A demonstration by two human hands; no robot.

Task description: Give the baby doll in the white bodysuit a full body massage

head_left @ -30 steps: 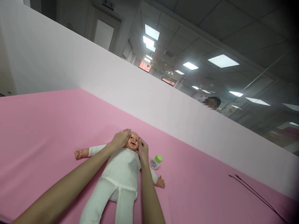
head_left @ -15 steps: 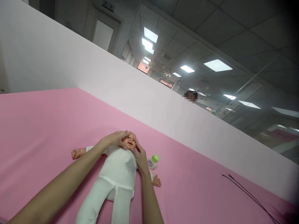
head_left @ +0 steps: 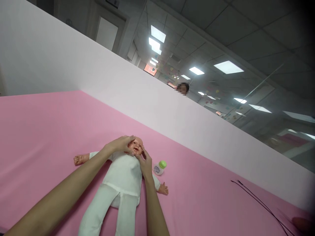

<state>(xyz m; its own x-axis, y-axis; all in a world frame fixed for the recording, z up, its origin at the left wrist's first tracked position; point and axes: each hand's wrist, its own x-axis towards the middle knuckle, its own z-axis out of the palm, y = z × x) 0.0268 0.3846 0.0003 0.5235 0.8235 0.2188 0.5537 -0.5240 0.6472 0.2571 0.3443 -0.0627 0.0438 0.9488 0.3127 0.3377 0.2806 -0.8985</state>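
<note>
A baby doll [head_left: 124, 172] in a white one-piece suit lies on its back on a pink sheet [head_left: 44, 137], its bare plastic head toward the far side. My left hand [head_left: 119, 144] rests on the doll's face, with its fingers across the cheek and temple. My right hand [head_left: 145, 164] holds the other side, with its fingers at the jaw and cheek. Just beyond my right hand stands a small white bottle with a green cap [head_left: 159, 168], apart from the doll's arm.
Thin black cords [head_left: 261, 206] lie on the sheet at the right. A blurred brownish shape [head_left: 302, 224] sits at the lower right corner. A white wall [head_left: 147, 101] borders the sheet, and a person's head [head_left: 183, 88] shows beyond it.
My right hand has slid from the doll's temple down toward its jaw, and my left hand has moved lower on the face. The whole view has shifted, and the far person appears further left.
</note>
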